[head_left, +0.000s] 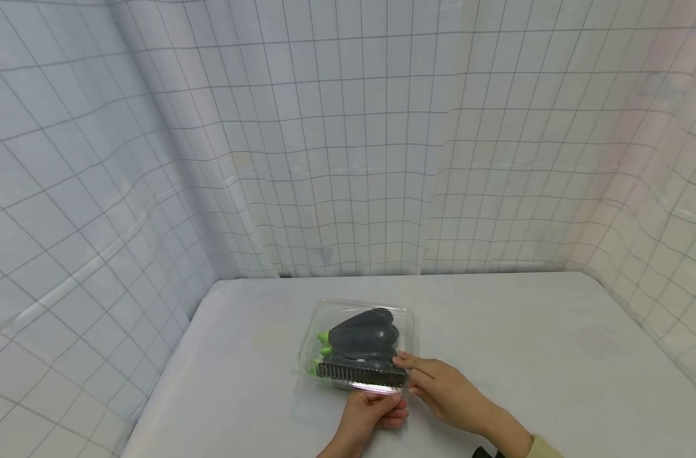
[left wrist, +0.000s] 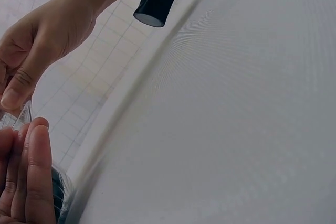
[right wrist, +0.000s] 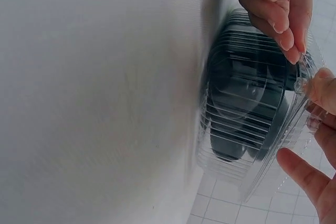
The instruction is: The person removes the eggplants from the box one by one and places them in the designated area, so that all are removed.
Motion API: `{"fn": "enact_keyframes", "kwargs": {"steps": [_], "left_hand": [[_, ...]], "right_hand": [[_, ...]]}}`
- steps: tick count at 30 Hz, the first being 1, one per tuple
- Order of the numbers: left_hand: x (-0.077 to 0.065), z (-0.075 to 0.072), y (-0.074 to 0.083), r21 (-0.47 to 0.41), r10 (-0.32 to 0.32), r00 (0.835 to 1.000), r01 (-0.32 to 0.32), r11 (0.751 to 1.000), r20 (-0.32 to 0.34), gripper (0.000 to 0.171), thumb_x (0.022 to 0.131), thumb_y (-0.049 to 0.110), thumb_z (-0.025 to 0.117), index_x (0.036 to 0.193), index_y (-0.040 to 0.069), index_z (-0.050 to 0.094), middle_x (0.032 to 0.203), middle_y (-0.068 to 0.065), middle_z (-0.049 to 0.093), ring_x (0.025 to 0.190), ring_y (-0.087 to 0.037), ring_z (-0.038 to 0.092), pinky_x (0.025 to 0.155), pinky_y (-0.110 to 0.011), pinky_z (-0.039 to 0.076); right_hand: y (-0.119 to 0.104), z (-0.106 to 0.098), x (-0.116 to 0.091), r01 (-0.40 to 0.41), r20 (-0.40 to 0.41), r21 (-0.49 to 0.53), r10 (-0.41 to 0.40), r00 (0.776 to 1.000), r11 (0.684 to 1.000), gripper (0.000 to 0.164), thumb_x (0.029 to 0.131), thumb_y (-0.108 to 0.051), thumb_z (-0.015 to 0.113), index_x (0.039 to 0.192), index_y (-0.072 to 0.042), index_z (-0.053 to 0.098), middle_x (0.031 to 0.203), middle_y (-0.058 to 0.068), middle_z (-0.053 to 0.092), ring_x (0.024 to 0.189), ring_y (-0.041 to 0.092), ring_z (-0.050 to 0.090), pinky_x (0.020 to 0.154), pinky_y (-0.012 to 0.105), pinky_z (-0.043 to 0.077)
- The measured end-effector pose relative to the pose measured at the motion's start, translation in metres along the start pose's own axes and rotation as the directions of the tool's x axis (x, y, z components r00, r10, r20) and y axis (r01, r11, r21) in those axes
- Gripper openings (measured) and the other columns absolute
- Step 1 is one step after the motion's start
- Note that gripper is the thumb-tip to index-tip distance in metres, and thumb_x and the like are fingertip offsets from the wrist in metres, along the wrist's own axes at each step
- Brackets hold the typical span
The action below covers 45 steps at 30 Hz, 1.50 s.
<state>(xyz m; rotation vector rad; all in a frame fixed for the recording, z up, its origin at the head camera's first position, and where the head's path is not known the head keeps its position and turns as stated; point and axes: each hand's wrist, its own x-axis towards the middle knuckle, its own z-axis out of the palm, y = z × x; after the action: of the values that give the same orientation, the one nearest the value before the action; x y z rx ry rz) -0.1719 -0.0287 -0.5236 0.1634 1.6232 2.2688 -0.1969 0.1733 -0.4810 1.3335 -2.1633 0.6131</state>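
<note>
left hand (head_left: 376, 410) and right hand (head_left: 448, 388) pinch the near right corner of a clear box (head_left: 309, 350) on the table (head_left: 508, 331), eggplants (head_left: 362, 340) already inside, its fastening seemingly unfinished.

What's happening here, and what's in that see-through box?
A person is using both hands on a clear plastic box on the white table. Inside are dark, shiny things with green ends that look like eggplants. The left hand pinches the near edge by the right corner, and the right hand holds the right side by that same corner. I can't tell whether the box is fully closed.
</note>
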Motion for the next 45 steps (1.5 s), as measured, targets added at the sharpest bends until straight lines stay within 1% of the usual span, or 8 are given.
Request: {"fn": "enact_keyframes", "kwargs": {"steps": [4, 12, 22, 29, 31, 37, 41, 45], "left_hand": [[-0.001, 0.001, 0.002, 0.004, 0.0, 1.0, 0.0, 1.0, -0.01, 0.03, 0.088, 0.013, 0.068, 0.1, -0.015, 0.064, 0.085, -0.016, 0.069, 0.075, -0.018, 0.068, 0.066, -0.03, 0.053], [0.0, 0.002, 0.001, 0.008, -0.009, 1.0, 0.009, 1.0, -0.024, 0.032, 0.089, 0.015, 0.068, 0.099, -0.015, 0.065, 0.084, -0.017, 0.069, 0.073, -0.019, 0.068, 0.065, -0.031, 0.053], [0.0, 0.003, 0.003, 0.008, -0.02, 1.0, 0.02, 1.0, -0.023, 0.029, 0.09, 0.014, 0.066, 0.099, -0.014, 0.065, 0.085, -0.018, 0.068, 0.075, -0.02, 0.068, 0.066, -0.031, 0.053], [-0.002, 0.006, 0.005, 0.0, -0.016, 0.999, 0.016, 1.0, -0.038, 0.028, 0.089, 0.013, 0.066, 0.099, -0.013, 0.065, 0.084, -0.017, 0.068, 0.074, -0.019, 0.068, 0.066, -0.031, 0.053], [-0.003, 0.006, 0.005, -0.007, -0.014, 0.999, 0.014, 1.0, -0.037, 0.027, 0.089, 0.011, 0.066, 0.099, -0.014, 0.065, 0.084, -0.018, 0.068, 0.073, -0.019, 0.068, 0.066, -0.031, 0.053], [-0.001, 0.005, 0.001, 0.007, -0.008, 0.999, 0.009, 1.0, -0.037, 0.025, 0.089, 0.007, 0.065, 0.098, -0.016, 0.064, 0.085, -0.019, 0.068, 0.073, -0.02, 0.068, 0.065, -0.031, 0.053], [0.0, 0.003, 0.0, 0.012, -0.017, 0.999, 0.018, 1.0, -0.039, 0.026, 0.089, 0.01, 0.065, 0.098, -0.015, 0.065, 0.085, -0.019, 0.068, 0.073, -0.02, 0.069, 0.065, -0.031, 0.053], [-0.001, 0.003, 0.0, 0.013, -0.031, 0.999, 0.031, 0.999, -0.037, 0.028, 0.088, 0.012, 0.067, 0.098, -0.014, 0.066, 0.085, -0.018, 0.069, 0.074, -0.02, 0.069, 0.065, -0.031, 0.053]], "right_hand": [[0.0, 0.001, 0.001, -0.023, -0.006, 0.028, 0.023, 1.0, 0.999, 0.017, 0.09, -0.011, 0.064, 0.084, -0.014, 0.048, 0.128, 0.007, 0.057, 0.121, 0.021, 0.05, 0.085, 0.028, 0.043], [0.0, 0.002, 0.004, -0.05, -0.027, 0.085, 0.052, 0.998, 0.995, 0.024, 0.081, 0.0, 0.07, 0.086, -0.016, 0.052, 0.126, 0.008, 0.058, 0.119, 0.022, 0.052, 0.081, 0.024, 0.041], [0.003, 0.0, 0.006, -0.097, 0.003, 0.166, 0.098, 0.995, 0.981, 0.023, 0.083, -0.001, 0.068, 0.086, -0.018, 0.053, 0.125, 0.008, 0.059, 0.117, 0.022, 0.053, 0.082, 0.035, 0.045], [0.003, -0.001, 0.007, -0.12, 0.011, 0.204, 0.12, 0.993, 0.972, 0.023, 0.084, -0.002, 0.068, 0.085, -0.019, 0.053, 0.123, 0.005, 0.06, 0.115, 0.022, 0.055, 0.081, 0.035, 0.047], [0.003, -0.002, 0.007, -0.135, 0.015, 0.252, 0.136, 0.991, 0.958, 0.023, 0.085, 0.0, 0.067, 0.086, -0.018, 0.052, 0.123, 0.005, 0.06, 0.115, 0.022, 0.055, 0.083, 0.034, 0.047], [0.006, -0.007, 0.01, -0.214, 0.007, 0.424, 0.233, 0.972, 0.88, 0.02, 0.089, 0.002, 0.062, 0.087, -0.017, 0.053, 0.117, 0.005, 0.063, 0.114, 0.023, 0.056, 0.091, 0.033, 0.044], [0.006, -0.008, 0.009, -0.218, 0.033, 0.402, 0.223, 0.974, 0.889, 0.02, 0.09, -0.003, 0.063, 0.087, -0.02, 0.053, 0.119, 0.005, 0.063, 0.118, 0.024, 0.053, 0.091, 0.033, 0.044], [0.004, -0.007, 0.005, -0.209, 0.027, 0.388, 0.216, 0.976, 0.898, 0.023, 0.088, 0.0, 0.064, 0.086, -0.019, 0.052, 0.12, 0.005, 0.062, 0.121, 0.025, 0.051, 0.094, 0.033, 0.042]]}}
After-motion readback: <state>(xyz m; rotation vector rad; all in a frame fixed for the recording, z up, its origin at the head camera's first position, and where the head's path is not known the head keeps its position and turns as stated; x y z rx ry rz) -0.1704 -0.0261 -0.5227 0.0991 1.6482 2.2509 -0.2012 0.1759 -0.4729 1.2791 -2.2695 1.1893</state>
